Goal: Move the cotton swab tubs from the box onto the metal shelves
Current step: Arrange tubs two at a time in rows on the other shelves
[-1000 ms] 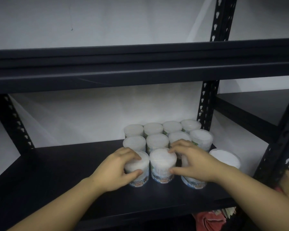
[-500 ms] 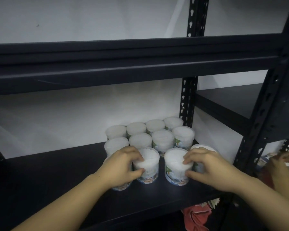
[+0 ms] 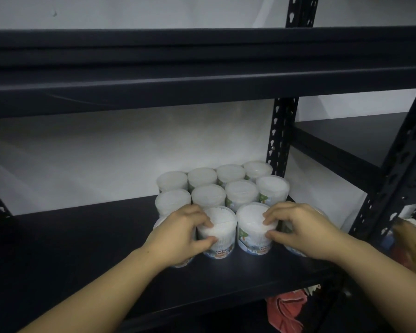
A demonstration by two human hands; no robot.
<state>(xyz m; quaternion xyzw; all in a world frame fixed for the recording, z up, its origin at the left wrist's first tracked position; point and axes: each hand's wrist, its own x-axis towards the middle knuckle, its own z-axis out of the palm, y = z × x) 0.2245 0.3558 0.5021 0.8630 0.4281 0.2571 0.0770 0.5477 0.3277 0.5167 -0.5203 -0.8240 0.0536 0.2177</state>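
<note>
Tubs (image 3: 220, 233) gripped by both hands on shelf (image 3: 82, 248).

There is just one camera, and it sits on the person's head. It looks forward and a little down, into a dark metal shelf (image 3: 82, 236) that stands against a white wall (image 3: 130, 145). The view is wide, so straight bars bend near the edges. The camera is close: both arms reach in from the bottom of the view, and the left hand (image 3: 178, 234) and right hand (image 3: 305, 229) show in the middle. The shelf above (image 3: 202, 75) crosses the top part of the view.
</note>
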